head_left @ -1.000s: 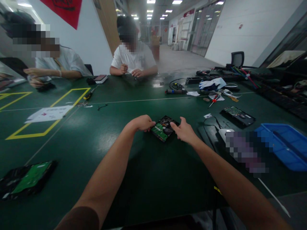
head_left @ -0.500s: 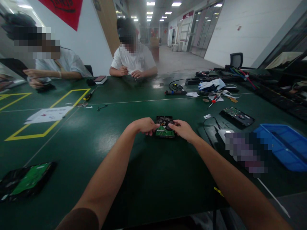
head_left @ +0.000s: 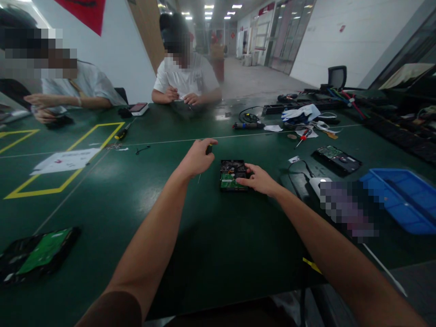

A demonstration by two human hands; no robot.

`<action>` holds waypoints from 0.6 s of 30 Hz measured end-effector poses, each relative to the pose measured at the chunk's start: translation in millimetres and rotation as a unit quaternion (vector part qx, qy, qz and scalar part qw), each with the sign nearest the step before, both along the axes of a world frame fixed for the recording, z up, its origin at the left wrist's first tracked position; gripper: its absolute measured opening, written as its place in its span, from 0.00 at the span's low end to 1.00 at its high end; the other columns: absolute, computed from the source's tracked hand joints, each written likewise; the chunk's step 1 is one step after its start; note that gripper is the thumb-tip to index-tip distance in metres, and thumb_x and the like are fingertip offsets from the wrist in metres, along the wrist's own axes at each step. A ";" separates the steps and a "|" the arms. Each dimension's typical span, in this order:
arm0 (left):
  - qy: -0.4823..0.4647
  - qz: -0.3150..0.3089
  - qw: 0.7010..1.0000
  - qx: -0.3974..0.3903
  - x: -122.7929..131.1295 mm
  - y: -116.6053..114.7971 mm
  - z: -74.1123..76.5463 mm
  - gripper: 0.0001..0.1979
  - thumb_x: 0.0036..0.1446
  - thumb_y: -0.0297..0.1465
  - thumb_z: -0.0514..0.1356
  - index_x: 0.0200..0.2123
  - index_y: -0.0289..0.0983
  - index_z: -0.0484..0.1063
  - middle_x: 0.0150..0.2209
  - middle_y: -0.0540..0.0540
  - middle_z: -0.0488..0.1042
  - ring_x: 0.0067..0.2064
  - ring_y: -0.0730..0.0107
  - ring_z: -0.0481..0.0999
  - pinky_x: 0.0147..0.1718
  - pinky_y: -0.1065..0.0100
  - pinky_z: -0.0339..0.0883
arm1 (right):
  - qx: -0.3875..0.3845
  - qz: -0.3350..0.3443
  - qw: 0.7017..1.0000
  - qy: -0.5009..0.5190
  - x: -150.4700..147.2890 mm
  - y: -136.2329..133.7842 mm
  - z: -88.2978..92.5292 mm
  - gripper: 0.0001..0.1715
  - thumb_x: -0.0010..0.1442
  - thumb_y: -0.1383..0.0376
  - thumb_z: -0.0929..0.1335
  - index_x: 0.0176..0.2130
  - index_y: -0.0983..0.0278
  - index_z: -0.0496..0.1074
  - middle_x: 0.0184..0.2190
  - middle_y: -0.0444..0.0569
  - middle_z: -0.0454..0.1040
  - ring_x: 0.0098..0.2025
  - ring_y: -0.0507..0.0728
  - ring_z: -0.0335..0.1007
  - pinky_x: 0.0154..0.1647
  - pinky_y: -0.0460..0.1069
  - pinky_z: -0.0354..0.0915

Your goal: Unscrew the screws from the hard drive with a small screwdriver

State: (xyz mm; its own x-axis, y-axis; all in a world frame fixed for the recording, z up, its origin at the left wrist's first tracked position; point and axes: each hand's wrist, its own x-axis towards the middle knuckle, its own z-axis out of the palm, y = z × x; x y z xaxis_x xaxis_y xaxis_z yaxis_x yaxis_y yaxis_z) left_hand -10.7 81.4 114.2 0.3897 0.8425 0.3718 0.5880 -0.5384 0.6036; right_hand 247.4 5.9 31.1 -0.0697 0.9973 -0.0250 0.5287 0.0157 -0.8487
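Lengthwise, the hard drive [head_left: 232, 175] points straight forward.

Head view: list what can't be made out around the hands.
All in the head view:
Tool: left hand covers part of its handle; tip too small.
Hard drive: right hand hides part of its right side.
Green-boarded device: cut off by the left edge.
White object: mostly hidden by pixelation.

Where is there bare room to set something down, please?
Bare table between the hard drive at the right hand and the near edge; also between the left hand, white paper and leftmost drive. The right side is crowded: another drive, blue tray.
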 end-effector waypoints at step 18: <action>-0.118 -0.057 0.991 0.012 -1.1 -0.6 8.9 0.19 0.56 0.25 0.67 0.52 0.37 0.77 0.46 0.42 0.81 0.45 0.63 0.80 0.50 0.57 0.76 | 0.040 -0.019 0.998 -0.054 2.2 3.5 -12.3 0.41 0.58 0.49 0.77 0.64 0.60 0.70 0.60 0.61 0.68 0.40 0.59 0.74 0.45 0.58 0.74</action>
State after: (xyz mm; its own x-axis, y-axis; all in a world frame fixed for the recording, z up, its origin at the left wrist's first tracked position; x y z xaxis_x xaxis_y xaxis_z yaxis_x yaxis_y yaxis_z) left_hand -11.7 80.7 123.1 0.3821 0.7875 0.4836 0.3652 -0.6094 0.7038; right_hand 249.6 9.3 18.8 -0.0326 0.9983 0.0489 0.6185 0.0586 -0.7836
